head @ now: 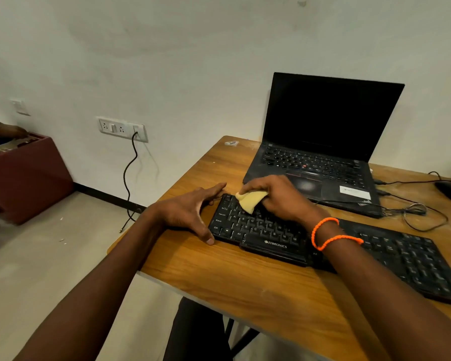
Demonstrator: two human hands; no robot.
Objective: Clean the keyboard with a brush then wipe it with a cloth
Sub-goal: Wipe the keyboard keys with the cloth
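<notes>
Pinched between the curled fingers and thumb of the right hand (pixel 276 196) is a folded yellow cloth (pixel 251 200), whose free corner is pressed onto the upper-left keys of the black Zebronics keyboard (pixel 258 230). That hand is arched knuckles-up over the top key rows, its wrist crossing the keyboard's middle from 5 o'clock; two orange thread bands (pixel 328 234) are worn around the wrist.

At 9 o'clock of the cloth, the left hand (pixel 190 211) is held wide and flat-fingered against the keyboard's left end. Its fingers are stretched along the far-left corner and its thumb is set at the near-left corner, so the short edge is bracketed between them. The left forearm runs in from 7 o'clock, over the table's left edge.

The keyboard lies at a slant on the wooden table (pixel 245 287), its left end close to the table's left edge and its right end running off toward 4 o'clock. A broad strip of bare wood is left between the keyboard's front edge and the near table edge. At 12 to 1 o'clock of the keyboard an open black laptop (pixel 320 152) stands with a dark screen, its front edge just beside the right hand's knuckles. Loose black cables (pixel 414 212) are strewn at 3 o'clock of the laptop. On the wall at 10 o'clock a socket panel (pixel 121 128) is fitted, with a black cord (pixel 129 173) hanging from it to the floor.
</notes>
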